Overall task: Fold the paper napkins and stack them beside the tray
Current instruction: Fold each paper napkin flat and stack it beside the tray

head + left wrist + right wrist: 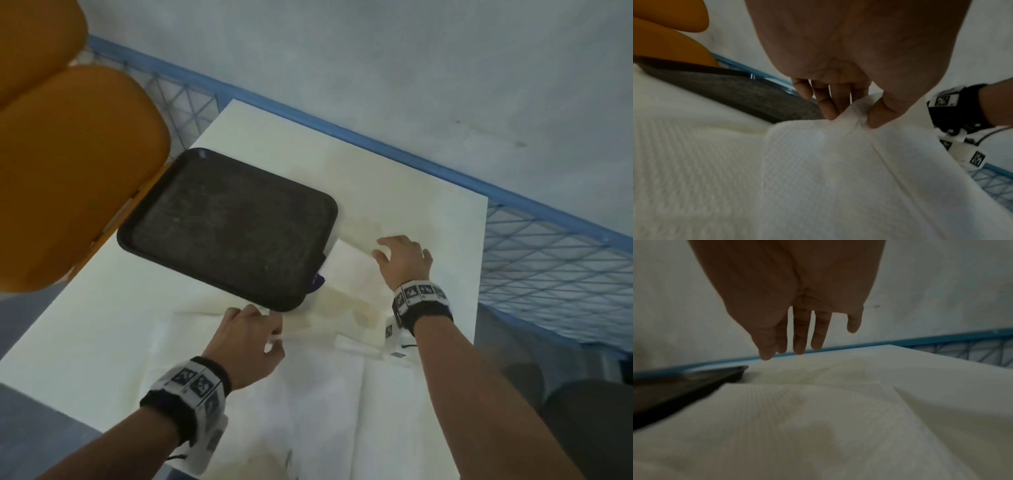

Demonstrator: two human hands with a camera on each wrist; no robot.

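Left hand: the left hand (247, 346) pinches a raised corner of a large white embossed paper napkin (818, 170) between thumb and fingertips (828, 112), near the tray's near corner.
Right hand: the right hand (402, 260), fingers straight and spread, holds nothing and hovers at the far edge of a folded white paper napkin (349, 263).
Folded napkin: lies just beside the right edge of the dark brown rectangular plastic tray (226, 222).
Table: white tabletop (411, 192), stained yellowish.
Wristbands: black-and-white square markers; no readable writing.
Surroundings: orange chair (68, 171), blue-framed mesh (548, 253).
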